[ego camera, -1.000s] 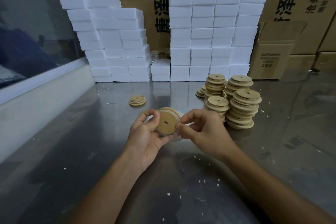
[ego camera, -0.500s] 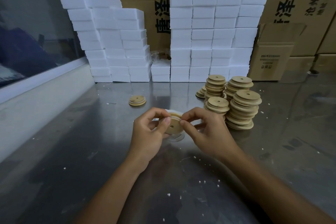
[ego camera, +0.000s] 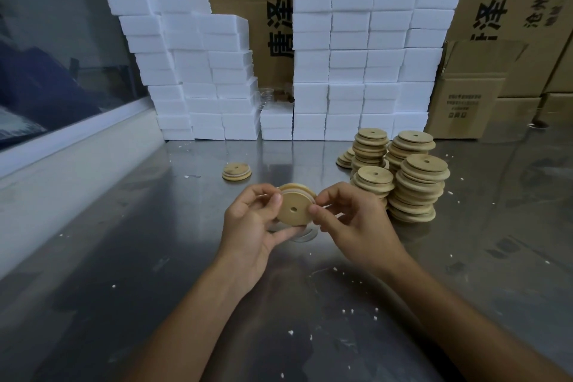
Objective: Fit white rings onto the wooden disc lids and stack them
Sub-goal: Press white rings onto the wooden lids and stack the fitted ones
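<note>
Head camera looks down on your two hands meeting just above a steel table (ego camera: 130, 257), both closed on the same wooden disc lid (ego camera: 293, 209). Your left hand (ego camera: 251, 228) grips the lid from its left side, thumb curled under the lower rim and fingers wrapped over the top edge. Your right hand (ego camera: 353, 223) pinches the right edge between thumb and forefinger, the other fingers curled behind. The lid is tilted so its flat face with the small centre hole looks back at you, and a white ring (ego camera: 298, 191) shows as a pale band in the groove along its upper rim; whether the band sits fully round the lid cannot be told. Under your hands, on the table, a pale curved rim (ego camera: 305, 236) peeks out, too hidden to name. To the right of your hands, close by, stand several stacks of bare wooden lids (ego camera: 415, 192), leaning a little. Further back on the left, well apart from those stacks, lies a single low lid pile (ego camera: 236, 171) with a pale band at its edge. Walls of white foam blocks (ego camera: 356, 56) rise along the back, with cardboard boxes (ego camera: 471, 96) behind and beside them. White crumbs are scattered over the table.
</note>
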`<action>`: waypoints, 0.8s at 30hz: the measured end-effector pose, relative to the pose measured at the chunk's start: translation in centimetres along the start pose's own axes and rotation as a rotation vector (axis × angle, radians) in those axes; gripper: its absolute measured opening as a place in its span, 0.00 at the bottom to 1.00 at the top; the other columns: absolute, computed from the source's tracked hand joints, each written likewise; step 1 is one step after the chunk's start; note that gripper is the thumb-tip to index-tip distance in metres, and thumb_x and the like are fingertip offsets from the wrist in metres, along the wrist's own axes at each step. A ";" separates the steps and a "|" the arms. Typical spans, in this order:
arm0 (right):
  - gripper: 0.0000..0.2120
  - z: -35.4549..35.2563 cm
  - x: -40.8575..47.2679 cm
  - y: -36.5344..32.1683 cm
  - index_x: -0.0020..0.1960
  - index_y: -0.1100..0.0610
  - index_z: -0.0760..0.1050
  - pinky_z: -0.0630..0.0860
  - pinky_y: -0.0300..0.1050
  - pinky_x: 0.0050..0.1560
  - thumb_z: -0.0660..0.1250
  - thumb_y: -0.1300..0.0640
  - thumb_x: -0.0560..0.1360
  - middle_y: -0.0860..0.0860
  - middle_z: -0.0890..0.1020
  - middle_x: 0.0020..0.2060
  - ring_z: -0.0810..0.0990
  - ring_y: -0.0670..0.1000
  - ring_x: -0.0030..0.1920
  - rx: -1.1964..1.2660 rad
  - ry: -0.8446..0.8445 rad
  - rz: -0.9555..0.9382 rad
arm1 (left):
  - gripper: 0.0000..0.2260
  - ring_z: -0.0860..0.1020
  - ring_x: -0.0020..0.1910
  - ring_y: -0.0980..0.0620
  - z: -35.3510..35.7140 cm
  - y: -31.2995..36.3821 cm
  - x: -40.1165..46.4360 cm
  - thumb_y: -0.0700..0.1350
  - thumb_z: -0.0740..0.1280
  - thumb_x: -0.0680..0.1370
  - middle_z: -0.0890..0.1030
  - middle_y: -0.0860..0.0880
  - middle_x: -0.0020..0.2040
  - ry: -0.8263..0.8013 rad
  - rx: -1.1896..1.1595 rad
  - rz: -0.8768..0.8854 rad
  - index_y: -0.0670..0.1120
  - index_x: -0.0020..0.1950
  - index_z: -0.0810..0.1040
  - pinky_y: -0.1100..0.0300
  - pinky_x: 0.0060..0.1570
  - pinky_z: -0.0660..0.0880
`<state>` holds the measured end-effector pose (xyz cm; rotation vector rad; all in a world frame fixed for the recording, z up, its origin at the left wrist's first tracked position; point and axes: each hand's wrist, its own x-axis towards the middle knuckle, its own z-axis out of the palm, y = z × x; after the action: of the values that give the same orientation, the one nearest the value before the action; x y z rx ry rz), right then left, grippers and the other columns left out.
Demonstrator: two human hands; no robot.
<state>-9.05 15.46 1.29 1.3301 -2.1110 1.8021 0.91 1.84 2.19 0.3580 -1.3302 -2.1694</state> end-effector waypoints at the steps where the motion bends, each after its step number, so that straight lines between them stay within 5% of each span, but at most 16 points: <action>1: 0.06 -0.1 -0.1 0.0 0.44 0.53 0.79 0.80 0.41 0.38 0.73 0.61 0.75 0.41 0.83 0.39 0.83 0.45 0.39 -0.031 0.004 -0.020 | 0.09 0.81 0.55 0.38 -0.1 0.0 0.0 0.34 0.65 0.78 0.81 0.37 0.55 0.010 0.084 0.054 0.46 0.42 0.79 0.40 0.46 0.81; 5: 0.04 -0.6 -0.1 -0.5 0.46 0.55 0.79 0.74 0.31 0.38 0.72 0.62 0.76 0.41 0.81 0.39 0.80 0.45 0.41 -0.195 -0.002 -0.175 | 0.12 0.83 0.49 0.46 -0.2 -0.3 -0.1 0.35 0.68 0.77 0.84 0.51 0.45 -0.019 0.505 0.347 0.52 0.41 0.82 0.43 0.46 0.82; 9: 0.03 -0.6 -0.2 -0.6 0.48 0.54 0.78 0.75 0.38 0.42 0.71 0.60 0.76 0.40 0.79 0.42 0.78 0.45 0.43 -0.289 -0.030 -0.254 | 0.09 0.82 0.46 0.47 0.1 -0.8 -0.2 0.34 0.69 0.76 0.83 0.50 0.43 -0.070 0.631 0.425 0.48 0.43 0.80 0.42 0.47 0.81; 15: 0.05 0.0 0.0 -0.3 0.50 0.50 0.76 0.78 0.41 0.43 0.72 0.53 0.76 0.41 0.81 0.44 0.81 0.47 0.46 -0.154 -0.007 -0.178 | 0.13 0.83 0.51 0.42 0.5 -0.4 -0.6 0.33 0.67 0.77 0.82 0.39 0.50 -0.005 0.237 0.160 0.49 0.37 0.81 0.43 0.44 0.82; 19: 0.09 -0.1 0.0 -0.1 0.49 0.46 0.74 0.80 0.40 0.41 0.73 0.56 0.76 0.42 0.82 0.44 0.83 0.47 0.44 -0.044 -0.013 -0.102 | 0.06 0.81 0.54 0.36 0.6 0.0 -0.2 0.34 0.63 0.79 0.81 0.34 0.54 0.034 -0.058 -0.009 0.42 0.43 0.77 0.40 0.43 0.80; 24: 0.07 0.2 -0.1 0.0 0.47 0.51 0.77 0.81 0.45 0.44 0.73 0.60 0.75 0.46 0.83 0.41 0.83 0.49 0.42 0.025 -0.005 -0.039 | 0.04 0.83 0.51 0.38 0.4 0.0 0.2 0.36 0.62 0.80 0.82 0.35 0.52 0.064 -0.095 -0.054 0.41 0.47 0.74 0.42 0.40 0.81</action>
<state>-8.94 15.33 1.17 1.3731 -2.0564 1.8176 0.56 2.02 2.37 0.4266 -1.1908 -2.2369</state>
